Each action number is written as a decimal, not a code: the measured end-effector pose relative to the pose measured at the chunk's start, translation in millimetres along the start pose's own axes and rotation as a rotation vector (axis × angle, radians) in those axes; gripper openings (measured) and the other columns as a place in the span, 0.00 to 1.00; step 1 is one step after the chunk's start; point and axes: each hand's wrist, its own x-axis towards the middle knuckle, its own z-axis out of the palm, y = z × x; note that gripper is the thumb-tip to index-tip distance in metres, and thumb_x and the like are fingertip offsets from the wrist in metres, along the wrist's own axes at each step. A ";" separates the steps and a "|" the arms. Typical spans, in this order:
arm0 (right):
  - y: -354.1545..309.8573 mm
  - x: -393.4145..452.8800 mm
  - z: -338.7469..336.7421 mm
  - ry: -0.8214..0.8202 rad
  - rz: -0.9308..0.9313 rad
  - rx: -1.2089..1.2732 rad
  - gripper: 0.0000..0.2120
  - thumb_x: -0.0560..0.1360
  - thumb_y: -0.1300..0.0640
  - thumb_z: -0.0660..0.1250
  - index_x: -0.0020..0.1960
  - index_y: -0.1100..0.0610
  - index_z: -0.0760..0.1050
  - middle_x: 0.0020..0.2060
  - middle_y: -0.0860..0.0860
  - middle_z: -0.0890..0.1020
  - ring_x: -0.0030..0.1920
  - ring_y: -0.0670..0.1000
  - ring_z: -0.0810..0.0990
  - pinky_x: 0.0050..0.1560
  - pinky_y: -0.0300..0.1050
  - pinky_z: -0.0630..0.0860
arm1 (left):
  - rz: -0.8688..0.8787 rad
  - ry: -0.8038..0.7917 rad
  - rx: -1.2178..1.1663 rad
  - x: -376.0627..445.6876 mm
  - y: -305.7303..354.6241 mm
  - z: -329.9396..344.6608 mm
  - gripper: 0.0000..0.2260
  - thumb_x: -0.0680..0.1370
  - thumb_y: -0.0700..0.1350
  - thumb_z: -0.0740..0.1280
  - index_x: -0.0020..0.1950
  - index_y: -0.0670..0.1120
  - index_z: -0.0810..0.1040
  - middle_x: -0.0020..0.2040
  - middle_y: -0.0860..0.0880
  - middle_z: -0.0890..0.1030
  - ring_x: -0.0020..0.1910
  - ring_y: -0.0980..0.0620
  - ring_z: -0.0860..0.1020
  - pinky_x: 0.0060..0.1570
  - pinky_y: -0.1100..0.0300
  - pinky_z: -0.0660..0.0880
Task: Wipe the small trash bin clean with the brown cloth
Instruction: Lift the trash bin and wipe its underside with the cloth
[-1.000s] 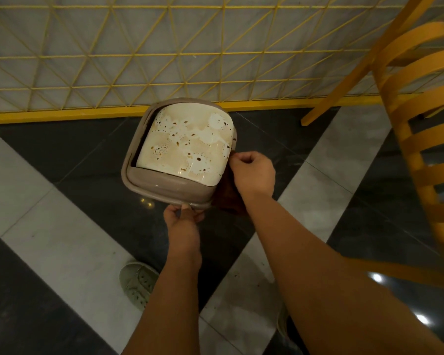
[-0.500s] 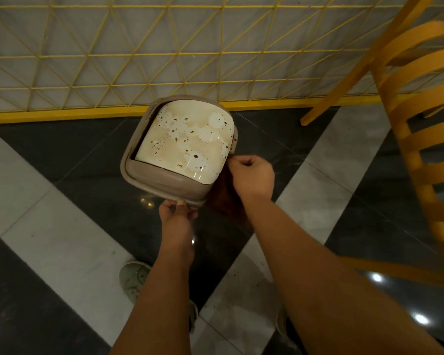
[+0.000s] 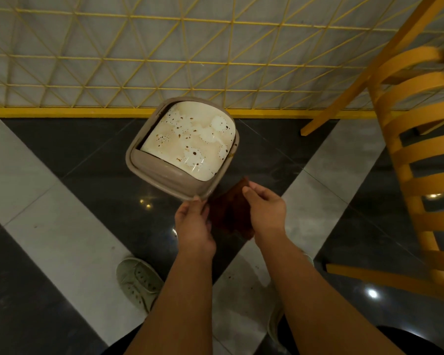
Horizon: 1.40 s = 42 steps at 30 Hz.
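Note:
The small trash bin (image 3: pixel 149 167) is beige with a cream swing lid (image 3: pixel 190 139) spotted with brown stains. It is held up above the floor, top facing me. My left hand (image 3: pixel 194 224) grips the bin's near rim from below. My right hand (image 3: pixel 265 211) holds the brown cloth (image 3: pixel 228 213), which hangs between my two hands just below the bin's near right corner. The cloth is off the bin's side now.
A yellow slatted chair (image 3: pixel 415 155) stands close on the right. A yellow wire grid fence (image 3: pixel 164 55) with a yellow base rail runs along the back. The floor has black and grey tiles. A pale shoe (image 3: pixel 137 283) is below the left arm.
My right hand has drawn the cloth away from the bin's right side and down toward my left hand. The bin has tilted and moved slightly to the right.

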 end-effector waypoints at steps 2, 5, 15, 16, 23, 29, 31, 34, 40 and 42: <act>-3.8 -5.5 4.1 -0.043 -0.038 0.021 0.07 0.74 0.60 0.71 0.43 0.47 0.82 0.34 0.39 0.84 0.36 0.40 0.83 0.38 0.35 0.81 | 0.009 0.018 -0.039 -1.6 3.1 1.6 0.15 0.81 0.40 0.63 0.68 0.44 0.72 0.61 0.44 0.80 0.59 0.49 0.79 0.59 0.57 0.74; -2.7 -13.4 11.8 -0.064 -0.027 0.054 0.06 0.73 0.60 0.72 0.46 0.49 0.83 0.39 0.43 0.86 0.41 0.43 0.84 0.43 0.39 0.81 | 0.013 0.087 -0.016 -9.5 6.1 -1.8 0.09 0.81 0.39 0.63 0.60 0.50 0.72 0.59 0.44 0.79 0.59 0.45 0.78 0.57 0.53 0.76; 51.7 -53.8 38.0 0.103 -0.005 -0.034 0.07 0.72 0.56 0.72 0.46 0.47 0.76 0.42 0.43 0.82 0.42 0.40 0.79 0.36 0.29 0.72 | 0.085 0.155 0.305 -17.1 -0.9 -29.4 0.06 0.81 0.43 0.61 0.55 0.54 0.70 0.50 0.46 0.79 0.50 0.46 0.79 0.54 0.45 0.78; 48.8 -51.4 37.5 0.119 -0.020 -0.038 0.07 0.72 0.57 0.72 0.45 0.48 0.76 0.41 0.43 0.82 0.41 0.40 0.79 0.36 0.29 0.71 | 0.093 0.148 0.316 -14.1 -0.1 -30.7 0.06 0.81 0.43 0.62 0.55 0.53 0.71 0.49 0.46 0.79 0.48 0.46 0.79 0.52 0.46 0.78; -8.5 4.1 20.1 0.319 -0.038 0.054 0.07 0.71 0.59 0.71 0.44 0.48 0.75 0.39 0.43 0.79 0.39 0.39 0.76 0.37 0.31 0.69 | 0.127 0.115 0.349 -3.5 1.7 -27.2 0.10 0.79 0.41 0.66 0.49 0.57 0.69 0.50 0.48 0.78 0.49 0.50 0.77 0.48 0.57 0.74; 22.1 -21.0 40.1 0.194 0.083 0.091 0.10 0.71 0.58 0.71 0.43 0.45 0.73 0.42 0.43 0.79 0.43 0.41 0.77 0.38 0.34 0.71 | 0.108 0.135 0.326 -3.1 0.9 -19.2 0.09 0.81 0.42 0.62 0.51 0.57 0.68 0.50 0.46 0.78 0.50 0.46 0.79 0.51 0.47 0.78; 31.4 -29.4 44.3 0.150 0.097 0.063 0.09 0.71 0.58 0.71 0.43 0.45 0.74 0.43 0.44 0.80 0.44 0.43 0.78 0.42 0.37 0.75 | 0.089 0.127 0.325 -3.6 1.9 -18.8 0.08 0.81 0.43 0.61 0.53 0.56 0.68 0.48 0.45 0.79 0.53 0.41 0.79 0.56 0.41 0.77; 15.4 -14.1 36.0 0.188 0.070 0.056 0.08 0.70 0.58 0.71 0.43 0.47 0.75 0.42 0.46 0.81 0.43 0.45 0.79 0.40 0.37 0.74 | 0.106 0.119 0.334 -1.1 2.6 -21.8 0.08 0.81 0.42 0.62 0.55 0.54 0.68 0.46 0.47 0.77 0.47 0.45 0.77 0.52 0.45 0.78; -32.9 26.7 15.0 0.284 0.098 0.121 0.07 0.73 0.57 0.70 0.45 0.46 0.75 0.44 0.46 0.80 0.43 0.44 0.77 0.38 0.37 0.72 | 0.115 0.090 0.355 -1.6 3.0 -23.7 0.14 0.79 0.40 0.64 0.62 0.53 0.68 0.50 0.49 0.76 0.50 0.50 0.76 0.52 0.53 0.74; -34.5 27.9 9.1 0.311 0.178 0.161 0.05 0.74 0.56 0.70 0.47 0.47 0.78 0.44 0.46 0.79 0.46 0.46 0.76 0.43 0.40 0.74 | 0.114 0.111 0.319 -3.2 4.8 -22.1 0.14 0.79 0.41 0.65 0.62 0.52 0.69 0.53 0.48 0.78 0.54 0.49 0.77 0.56 0.51 0.74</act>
